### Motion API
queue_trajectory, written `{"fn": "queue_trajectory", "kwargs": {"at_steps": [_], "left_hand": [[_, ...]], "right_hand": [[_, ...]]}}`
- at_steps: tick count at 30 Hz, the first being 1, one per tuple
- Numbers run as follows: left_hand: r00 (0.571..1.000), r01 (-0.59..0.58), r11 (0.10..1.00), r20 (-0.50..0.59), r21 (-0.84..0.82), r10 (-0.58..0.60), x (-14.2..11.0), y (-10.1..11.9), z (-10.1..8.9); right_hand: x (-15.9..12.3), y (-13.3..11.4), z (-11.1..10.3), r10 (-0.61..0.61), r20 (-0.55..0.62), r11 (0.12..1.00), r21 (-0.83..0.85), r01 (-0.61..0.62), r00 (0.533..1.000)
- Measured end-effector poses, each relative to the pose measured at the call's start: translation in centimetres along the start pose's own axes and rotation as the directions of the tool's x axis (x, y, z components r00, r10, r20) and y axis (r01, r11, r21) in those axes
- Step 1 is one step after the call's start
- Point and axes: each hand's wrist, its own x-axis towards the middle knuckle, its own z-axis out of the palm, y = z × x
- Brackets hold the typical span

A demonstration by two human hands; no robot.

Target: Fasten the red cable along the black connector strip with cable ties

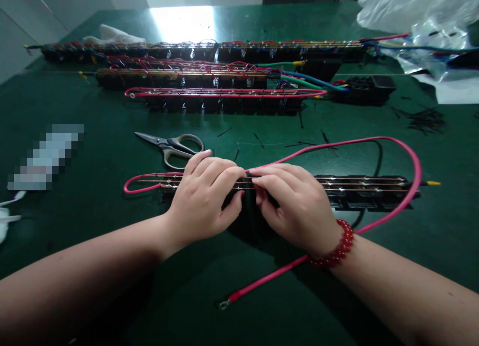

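Observation:
A long black strip of switch blocks [366,189] lies across the green table, with thin bare copper wires along its top. A pink wire [411,159] loops out to the right, passes under my right wrist and ends in a ring terminal near the front. My left hand [204,199] curls its fingers over the strip's middle, thumb underneath. My right hand [295,204], with a red bead bracelet on the wrist, grips the strip just beside it, fingertips on the copper wires and the pink wire.
Scissors [174,146] lie just behind my left hand. Several finished wired strips [224,99] lie in rows farther back. Loose black cut-offs [426,120] are scattered at the right. Clear plastic bags [422,17] sit at the far right corner.

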Motion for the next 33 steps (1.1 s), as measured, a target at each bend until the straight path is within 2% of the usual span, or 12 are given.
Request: {"fn": "queue_trajectory", "kwargs": {"at_steps": [4,6,11,17,21,28,33], "left_hand": [[0.992,-0.125,0.992,-0.006,-0.014,0.125,-0.14,-0.07,-0.1],[0.989,-0.148,0.987,0.003,-0.065,0.148,-0.17,-0.16,-0.1],[0.996,-0.092,0.965,-0.029,-0.245,0.087,-0.06,-0.34,-0.04],[0.998,-0.038,0.936,-0.051,-0.35,0.022,0.08,-0.18,-0.03],[1.0,-0.002,0.963,-0.015,-0.268,-0.002,0.05,-0.11,0.01],[0.994,0.026,0.996,0.109,-0.08,-0.017,-0.02,-0.04,0.22],[0.978,-0.016,0.997,0.209,0.076,0.0,-0.18,0.56,-0.01]], "right_hand": [[-0.01,0.06,-0.2,-0.087,-0.066,0.991,0.1,0.093,0.994],[0.05,0.12,-0.24,-0.121,-0.081,0.974,0.182,0.134,0.989],[0.08,0.19,-0.29,-0.12,-0.136,0.941,0.3,0.157,0.983],[0.05,0.25,-0.33,-0.158,-0.135,0.922,0.333,0.195,0.978],[0.06,0.18,-0.35,-0.139,-0.137,0.932,0.318,0.177,0.981],[0.0,-0.08,-0.34,-0.044,-0.143,0.967,0.242,0.078,0.989],[-0.09,-0.22,-0.32,0.032,-0.134,0.98,0.197,-0.005,0.99]]}}
